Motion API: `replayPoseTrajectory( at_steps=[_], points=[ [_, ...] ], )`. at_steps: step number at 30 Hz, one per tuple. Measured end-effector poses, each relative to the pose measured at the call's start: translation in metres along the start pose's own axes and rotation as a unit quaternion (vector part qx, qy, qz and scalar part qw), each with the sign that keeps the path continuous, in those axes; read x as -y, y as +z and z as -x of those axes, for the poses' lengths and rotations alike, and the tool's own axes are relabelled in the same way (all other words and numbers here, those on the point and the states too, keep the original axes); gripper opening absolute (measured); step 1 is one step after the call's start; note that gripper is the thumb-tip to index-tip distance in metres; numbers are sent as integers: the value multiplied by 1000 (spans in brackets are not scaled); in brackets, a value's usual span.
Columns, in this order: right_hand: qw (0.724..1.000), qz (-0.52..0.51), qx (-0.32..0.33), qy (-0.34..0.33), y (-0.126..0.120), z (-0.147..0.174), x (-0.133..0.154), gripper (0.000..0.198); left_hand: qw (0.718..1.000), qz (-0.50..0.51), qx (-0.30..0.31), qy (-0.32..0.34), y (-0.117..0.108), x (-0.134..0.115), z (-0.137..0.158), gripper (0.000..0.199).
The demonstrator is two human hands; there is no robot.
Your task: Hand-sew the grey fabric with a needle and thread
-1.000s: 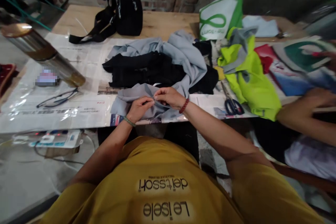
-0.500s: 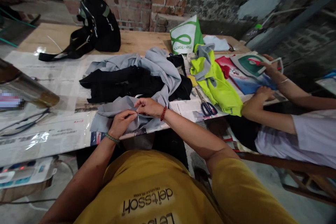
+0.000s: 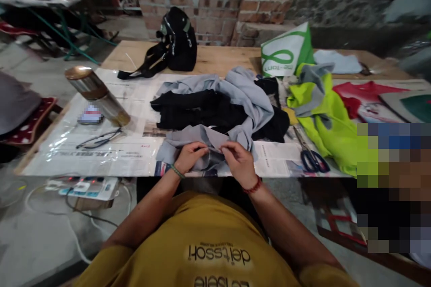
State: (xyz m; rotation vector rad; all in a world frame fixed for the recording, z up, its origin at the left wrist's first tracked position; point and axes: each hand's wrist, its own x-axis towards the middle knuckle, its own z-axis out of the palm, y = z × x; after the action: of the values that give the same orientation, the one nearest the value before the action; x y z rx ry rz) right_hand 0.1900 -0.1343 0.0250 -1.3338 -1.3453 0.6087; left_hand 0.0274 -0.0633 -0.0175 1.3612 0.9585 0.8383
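Observation:
My left hand (image 3: 191,158) is closed in a pinch at the front of the grey cloth (image 3: 215,84). Opposite it, my right hand (image 3: 239,161) also has thumb and forefinger pressed together. A small gap separates the two sets of fingertips, with a faint thin line between them. Whatever sits in each pinch is too small to make out. Grey fabric lies rumpled behind and beneath both hands. A black garment (image 3: 198,110) rests in folds among the grey cloth, just beyond my fingers.
Dark-handled scissors (image 3: 314,160) and a neon-yellow garment (image 3: 332,121) lie to the right. Leftward are eyeglasses (image 3: 99,138), a tilted-looking metal flask (image 3: 101,98) and a phone-like object (image 3: 90,115). A black bag (image 3: 182,42) and green-white bag (image 3: 286,54) stand behind. A power strip (image 3: 89,187) sits below.
The view has turned left. My hands were nearly touching and are now farther apart, both still pinched. The co-worker with the iron is now mostly out of sight or blurred out.

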Motion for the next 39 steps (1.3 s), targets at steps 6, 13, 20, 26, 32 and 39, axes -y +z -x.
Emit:
replayPoseTrajectory(
  at_steps=[6,13,20,26,32,39],
  points=[
    [999,13,7,32,1,21,-24,10,1000,9,18,10,-3,7,-4,24],
    [995,88,4,-50,6,10,-18,12,999,28,29,4,-4,5,-3,24],
    [996,33,78,-1,12,4,-16,27,999,27,29,9,-5,0,-1,25],
    [984,132,117,9,6,5,-12,32,999,17,37,7,-4,-1,-1,24],
    [964,210,165,1,-12,12,-7,25,999,30,35,11,-4,0,-1,24],
    [980,179,73,-57,-24,17,2,17,999,36,23,3,-3,4,-2,24]
  ],
)
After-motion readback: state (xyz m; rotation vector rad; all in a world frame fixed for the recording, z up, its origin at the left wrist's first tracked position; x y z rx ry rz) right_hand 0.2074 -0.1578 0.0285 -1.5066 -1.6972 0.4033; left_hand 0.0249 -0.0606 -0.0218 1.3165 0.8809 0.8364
